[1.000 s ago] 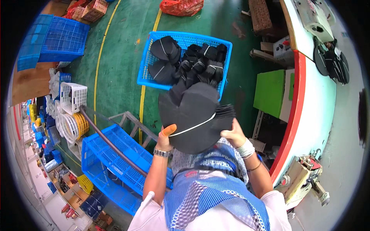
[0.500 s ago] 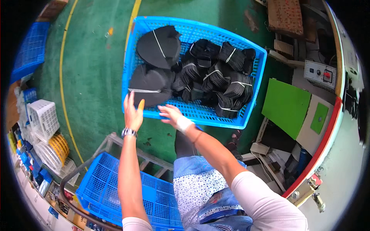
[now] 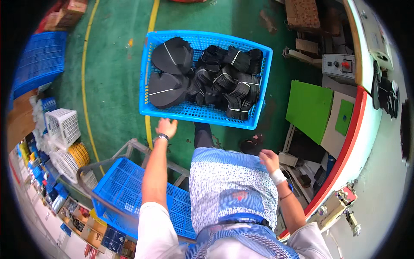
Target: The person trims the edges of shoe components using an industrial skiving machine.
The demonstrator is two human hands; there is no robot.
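A large blue plastic basket (image 3: 206, 119) lies in front of me on the green floor. Two heart-shaped stacks of black sheets, an upper one (image 3: 174, 58) and a lower one (image 3: 166, 91), fill its left side, each with a white band round it. Smaller banded bundles of black pieces (image 3: 224, 80) crowd the rest. My left hand (image 3: 167, 128) is just short of the basket's near left rim, fingers loosely apart and holding nothing. Beside the right edge of my patterned apron, my right hand (image 3: 269, 161) hangs with fingers slightly bent and nothing visible in it.
A second blue basket (image 3: 125, 190) sits on a metal-framed cart at lower left. White crates (image 3: 63, 127) and another blue crate (image 3: 41, 58) stand farther left. To the right are a green-panelled machine (image 3: 308, 110), a control box (image 3: 338, 65) and a red-edged bench (image 3: 340, 166).
Both hands have drawn back from the basket toward me. My right hand has swung right, beside the apron. The view has shifted, so the basket appears smaller and farther left.
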